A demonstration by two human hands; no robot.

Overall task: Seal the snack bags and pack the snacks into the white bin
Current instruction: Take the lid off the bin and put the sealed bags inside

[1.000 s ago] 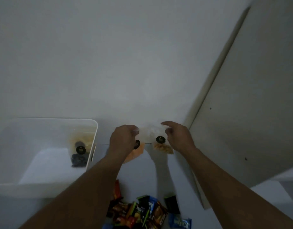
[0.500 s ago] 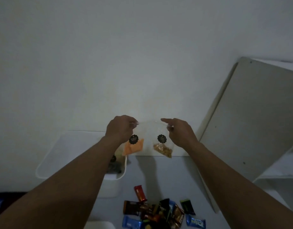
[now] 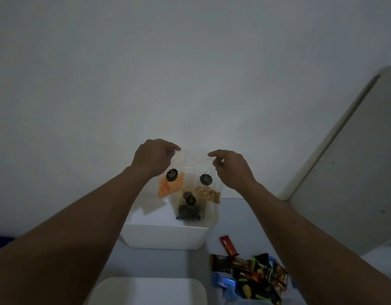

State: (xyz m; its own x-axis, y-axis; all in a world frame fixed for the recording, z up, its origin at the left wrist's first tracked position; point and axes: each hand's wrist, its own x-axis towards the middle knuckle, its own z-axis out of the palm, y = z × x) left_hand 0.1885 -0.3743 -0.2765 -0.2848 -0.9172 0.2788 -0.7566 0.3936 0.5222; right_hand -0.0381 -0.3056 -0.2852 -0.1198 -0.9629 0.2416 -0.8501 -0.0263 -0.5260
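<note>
While both arms reach out toward the wall (image 3: 190, 73), my left hand (image 3: 153, 158) pinches the top edge of the orange snack bag (image 3: 170, 188) and my right hand (image 3: 231, 168) pinches the top edge of the nut bag (image 3: 209, 193). Both bags hang side by side, lifted above the white bin (image 3: 163, 237), where a dark snack bag (image 3: 190, 211) lies. Wrapped bars (image 3: 252, 271) lie piled on the table (image 3: 168, 263), right of the bin.

The left hand (image 3: 153, 158) and right hand (image 3: 231, 168) pinch clear snack bags (image 3: 194, 166) above the white bin (image 3: 163, 236). A dark-filled bag (image 3: 190, 211) lies inside it.
</note>
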